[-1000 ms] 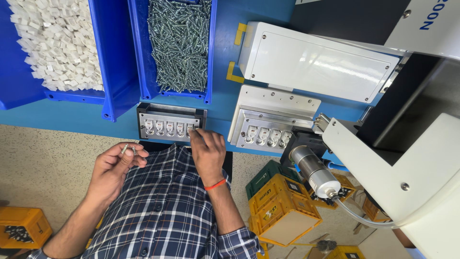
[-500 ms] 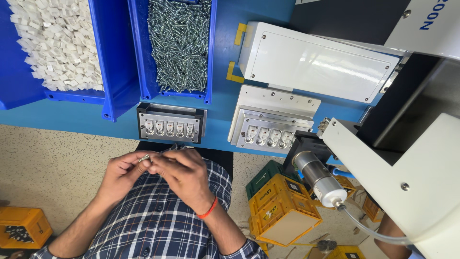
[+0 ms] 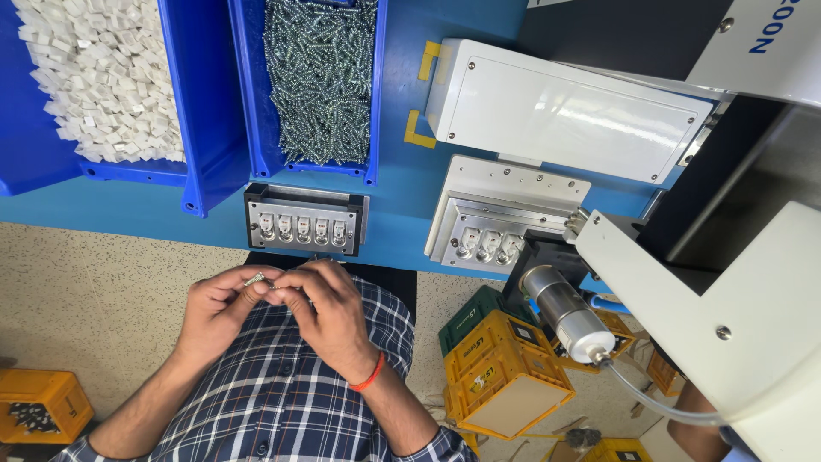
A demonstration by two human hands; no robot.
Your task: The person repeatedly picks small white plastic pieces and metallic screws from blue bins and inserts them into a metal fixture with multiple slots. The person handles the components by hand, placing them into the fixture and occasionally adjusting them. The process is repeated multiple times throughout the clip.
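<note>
My left hand and my right hand meet in front of my checked shirt, just below the table's edge. Between the fingertips of both hands I pinch a small metal screw. Just above the hands a dark metal fixture sits on the blue table, with several small white parts seated in a row. Further up, one blue bin is full of metal screws and another blue bin holds small white plastic parts.
A second metal fixture lies under a white machine with a silver cylinder at the right. A white box stands behind it. Yellow crates and an orange crate stand on the floor.
My right hand has left the dark fixture and come down to meet my left hand. Both hands now close on the small screw that the left hand held alone.
</note>
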